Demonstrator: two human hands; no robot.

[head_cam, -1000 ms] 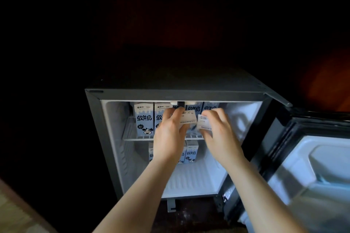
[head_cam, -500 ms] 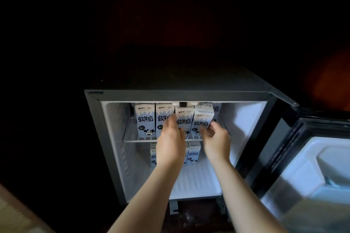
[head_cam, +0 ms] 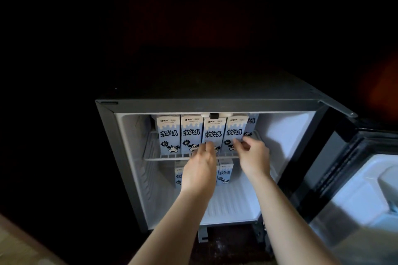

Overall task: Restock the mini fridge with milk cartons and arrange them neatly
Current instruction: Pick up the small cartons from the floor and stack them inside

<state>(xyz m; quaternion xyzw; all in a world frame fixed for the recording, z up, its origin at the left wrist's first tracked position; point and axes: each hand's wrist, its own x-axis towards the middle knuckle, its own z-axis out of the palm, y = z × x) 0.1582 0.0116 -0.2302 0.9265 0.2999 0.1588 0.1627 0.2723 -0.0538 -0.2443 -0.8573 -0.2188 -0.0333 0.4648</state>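
Note:
The open mini fridge (head_cam: pixel 133 157) is lit inside. Several blue-and-white milk cartons (head_cam: pixel 191 133) stand upright in a row on its wire shelf (head_cam: pixel 150 153), with one more (head_cam: pixel 251 123) behind at the right. My left hand (head_cam: pixel 200 170) hangs just in front of the third carton's (head_cam: pixel 213 131) base, fingers loosely curled, holding nothing. My right hand (head_cam: pixel 253 155) is at the lower right corner of the fourth carton (head_cam: pixel 234 129), fingertips close to it, apart. More cartons (head_cam: pixel 225 175) stand on the fridge floor below, partly hidden by my left hand.
The fridge door (head_cam: pixel 355 189) stands open at the right, its white inner liner facing me. The right part of the wire shelf and the fridge floor (head_cam: pixel 232 206) in front are bare. A pale floor corner (head_cam: pixel 19 245) shows lower left; everything else is dark.
Both hands carried two cartons in and stood them in the shelf row, then let go and drew back a little toward me. The row now shows these two extra cartons.

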